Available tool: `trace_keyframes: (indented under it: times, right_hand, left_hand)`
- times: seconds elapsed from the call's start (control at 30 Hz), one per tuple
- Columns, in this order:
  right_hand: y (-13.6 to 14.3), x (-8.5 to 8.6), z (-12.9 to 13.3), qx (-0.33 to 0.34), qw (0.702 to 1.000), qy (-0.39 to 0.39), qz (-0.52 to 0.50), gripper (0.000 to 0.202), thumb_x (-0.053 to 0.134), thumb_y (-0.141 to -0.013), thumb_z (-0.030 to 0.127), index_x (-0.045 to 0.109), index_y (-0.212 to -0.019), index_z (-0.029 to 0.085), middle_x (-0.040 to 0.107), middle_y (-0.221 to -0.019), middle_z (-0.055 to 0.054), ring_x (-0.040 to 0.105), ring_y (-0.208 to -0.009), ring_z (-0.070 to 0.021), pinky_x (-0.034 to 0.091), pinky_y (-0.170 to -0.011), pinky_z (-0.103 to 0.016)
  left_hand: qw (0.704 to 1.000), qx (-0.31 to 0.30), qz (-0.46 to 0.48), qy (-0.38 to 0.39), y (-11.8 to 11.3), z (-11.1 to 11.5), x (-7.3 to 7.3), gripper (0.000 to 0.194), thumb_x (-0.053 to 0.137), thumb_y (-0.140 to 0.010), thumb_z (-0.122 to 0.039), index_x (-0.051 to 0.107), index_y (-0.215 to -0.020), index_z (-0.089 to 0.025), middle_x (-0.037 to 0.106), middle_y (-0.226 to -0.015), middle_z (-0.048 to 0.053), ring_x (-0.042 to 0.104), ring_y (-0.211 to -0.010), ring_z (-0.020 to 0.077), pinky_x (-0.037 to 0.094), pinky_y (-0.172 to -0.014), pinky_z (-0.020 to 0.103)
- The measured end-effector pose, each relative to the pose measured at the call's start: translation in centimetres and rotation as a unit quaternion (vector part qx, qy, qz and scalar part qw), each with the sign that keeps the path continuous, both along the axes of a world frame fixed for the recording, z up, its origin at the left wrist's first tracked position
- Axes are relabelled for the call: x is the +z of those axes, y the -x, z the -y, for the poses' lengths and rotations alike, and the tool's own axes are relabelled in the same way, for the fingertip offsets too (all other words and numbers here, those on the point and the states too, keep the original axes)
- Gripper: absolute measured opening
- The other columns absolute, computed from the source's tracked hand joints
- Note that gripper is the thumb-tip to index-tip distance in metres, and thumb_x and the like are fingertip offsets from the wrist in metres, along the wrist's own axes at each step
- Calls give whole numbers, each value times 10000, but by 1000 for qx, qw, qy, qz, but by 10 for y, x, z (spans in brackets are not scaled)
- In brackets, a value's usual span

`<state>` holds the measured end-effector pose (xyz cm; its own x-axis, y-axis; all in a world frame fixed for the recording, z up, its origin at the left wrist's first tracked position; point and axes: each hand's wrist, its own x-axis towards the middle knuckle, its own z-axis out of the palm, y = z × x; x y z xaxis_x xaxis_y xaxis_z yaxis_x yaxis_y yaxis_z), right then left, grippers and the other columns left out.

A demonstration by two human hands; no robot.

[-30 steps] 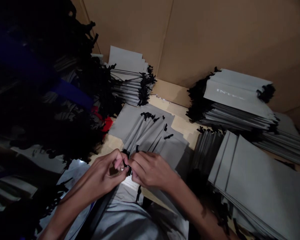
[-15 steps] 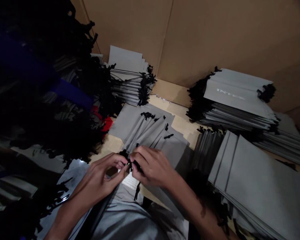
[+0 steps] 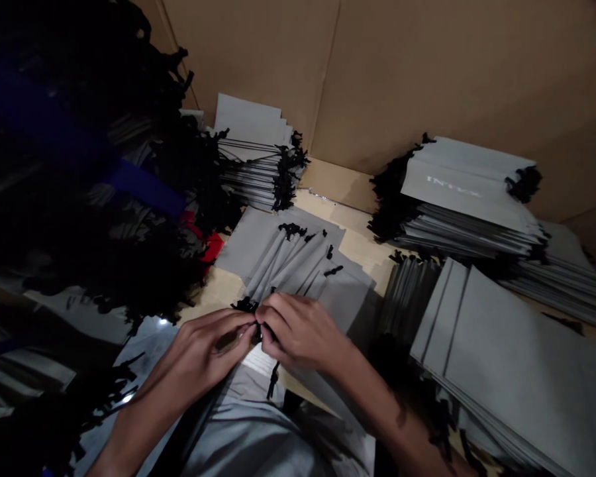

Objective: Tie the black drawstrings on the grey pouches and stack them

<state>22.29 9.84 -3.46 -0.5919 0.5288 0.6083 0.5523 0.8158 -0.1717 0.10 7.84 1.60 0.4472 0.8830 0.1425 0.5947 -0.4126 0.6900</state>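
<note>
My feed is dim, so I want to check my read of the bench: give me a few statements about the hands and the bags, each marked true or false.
1. Both hands meet at a black cord. True: the left hand and right hand pinch it between their fingertips.
2. The fanned bags beyond the hands are red. False: they are grey with black cords.
3. A stack with pale lettering on its top bag lies far right. True.
4. The wall behind the stacks is white tile. False: it is brown cardboard.
5. The right hand rests on the near right stack. False: it is at the cord, apart from that stack.
</note>
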Motion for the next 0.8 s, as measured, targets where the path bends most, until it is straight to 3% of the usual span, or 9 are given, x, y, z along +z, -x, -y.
trace_keyframes:
  times: [0.13, 0.33, 0.47, 0.6, 0.7, 0.8]
  right_hand:
    - [1, -1, 0, -1, 1000, -10, 4, 167, 482, -1023, 162, 640, -1076, 152, 697, -948, -62, 632, -812, -191, 514, -639, -337]
    - [3, -3, 1, -5, 1000, 1, 3, 165, 501, -1006, 193, 648, -1069, 151, 698, -964, -76, 637, -825, -208, 535, -647, -353]
    - [5, -6, 1, -4, 1000, 17, 11, 172, 514, -999, 199, 653, -1080, 138, 678, -971, -85, 630, -837, -222, 516, -622, -363]
    - [7, -8, 1, -6, 999, 28, 27, 177, 495, -1005, 209, 648, -1073, 153, 668, -957, -82, 616, -839, -223, 507, -621, -360]
    - [7, -8, 1, -4, 1000, 6, 24, 164, 508, -984, 203, 652, -1048, 158, 673, -950, -80, 614, -838, -220, 504, -625, -354]
    - [5, -8, 0, 1, 1000, 10, 13, 153, 531, -967, 190, 647, -1059, 153, 678, -977, -85, 616, -855, -227, 511, -641, -355]
  left_hand:
    - [1000, 4, -1, 5, -1, 1, -1, 131, 663, -1041, -212, 788, -1016, -245, 843, -954, -11, 802, -812, 142, 595, -737, 179]
    - [998, 54, 20, 3, -1, 4, -13, 110, 722, -967, -195, 813, -989, -253, 833, -847, -39, 795, -733, 131, 599, -712, 178]
    - [989, 114, 74, 64, -2, 6, -25, 84, 772, -896, -228, 846, -933, -242, 846, -799, -30, 807, -700, 148, 627, -675, 183]
    - [961, 169, 154, 154, -6, 4, -37, 121, 781, -808, -232, 855, -900, -206, 863, -790, -2, 835, -705, 180, 661, -665, 201]
    - [944, 171, 193, 205, -5, 1, -40, 108, 783, -771, -238, 845, -844, -189, 867, -778, 15, 834, -694, 191, 663, -650, 210]
    - [953, 153, 161, 207, -2, -1, -36, 126, 784, -809, -260, 864, -881, -196, 870, -797, 21, 835, -718, 192, 659, -652, 212]
